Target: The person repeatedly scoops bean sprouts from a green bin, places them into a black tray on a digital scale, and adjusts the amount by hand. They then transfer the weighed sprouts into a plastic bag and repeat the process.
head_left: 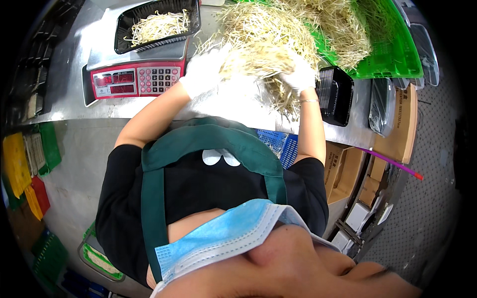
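Note:
Bean sprouts [268,32] lie in a big loose pile on the metal table in front of me. Between my two white-gloved hands is a bunch of bean sprouts [258,60], smeared by motion. My left hand [206,72] closes on the bunch's left end, its fingers partly washed out by glare. At the other end my right hand [299,74] grips the bunch, with some strands hanging below it toward the table edge. To my left, a black plastic tray [121,37] holding sprouts rests on a red and silver digital scale [160,71].
More sprouts spill from a green plastic crate [392,62] at the far right. Nested black trays [340,99] stand right of my right hand, beside a clear-wrapped pack [380,107]. Below the table are a blue basket [289,151] and cardboard boxes [343,171].

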`<state>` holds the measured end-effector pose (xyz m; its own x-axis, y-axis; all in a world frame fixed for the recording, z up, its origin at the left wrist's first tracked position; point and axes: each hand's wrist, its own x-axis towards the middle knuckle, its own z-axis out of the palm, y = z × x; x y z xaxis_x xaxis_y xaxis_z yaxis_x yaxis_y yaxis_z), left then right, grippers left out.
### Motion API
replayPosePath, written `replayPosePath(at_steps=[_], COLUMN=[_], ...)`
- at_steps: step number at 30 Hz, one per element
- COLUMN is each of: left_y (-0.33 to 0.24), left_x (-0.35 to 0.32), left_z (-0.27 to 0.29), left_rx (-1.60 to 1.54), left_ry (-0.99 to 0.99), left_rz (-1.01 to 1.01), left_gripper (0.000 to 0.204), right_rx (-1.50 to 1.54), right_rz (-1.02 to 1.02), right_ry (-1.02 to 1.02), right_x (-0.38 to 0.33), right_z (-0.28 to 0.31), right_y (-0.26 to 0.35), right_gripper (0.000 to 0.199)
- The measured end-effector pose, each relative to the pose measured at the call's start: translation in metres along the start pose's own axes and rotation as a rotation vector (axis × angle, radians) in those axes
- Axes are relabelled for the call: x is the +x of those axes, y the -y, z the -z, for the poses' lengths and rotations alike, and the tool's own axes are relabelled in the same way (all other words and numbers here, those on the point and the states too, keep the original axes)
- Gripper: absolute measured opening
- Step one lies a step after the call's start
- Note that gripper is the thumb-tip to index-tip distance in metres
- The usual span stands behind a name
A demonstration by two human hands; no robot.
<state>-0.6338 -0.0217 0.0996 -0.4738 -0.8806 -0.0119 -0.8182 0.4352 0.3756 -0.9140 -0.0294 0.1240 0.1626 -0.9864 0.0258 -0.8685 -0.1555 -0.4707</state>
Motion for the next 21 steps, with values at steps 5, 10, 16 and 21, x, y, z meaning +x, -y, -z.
replayPosePath(at_steps=[5, 10, 16, 21], left_y=[-0.004, 0.004, 0.022, 0.049], left_x=[-0.021, -0.04, -0.048, -0.045], left_z=[-0.029, -0.002, 0.006, -0.038], left_rx=[0.155, 0.186, -0.217, -0.463], left_ry=[-0.025, -0.15, 0.533, 0.261], left_rz=[-0.35, -0.242, -0.26, -0.244], left_gripper=[0.063, 0.062, 0.031, 0.025], right_rx=[0.395, -0.296, 0.111, -0.491], right_rz=[-0.14, 0.122, -0.087, -0.002], right_ry=[0.035, 0.125, 0.195, -0.038], right_x=[0.0, 0.005, 0.001, -0.021], right_z=[0.008, -0.041, -0.052, -0.097], right_y=[0.026, 0.005, 0.06, 0.128], right_gripper=[0.067, 0.096, 0.125, 0.114])
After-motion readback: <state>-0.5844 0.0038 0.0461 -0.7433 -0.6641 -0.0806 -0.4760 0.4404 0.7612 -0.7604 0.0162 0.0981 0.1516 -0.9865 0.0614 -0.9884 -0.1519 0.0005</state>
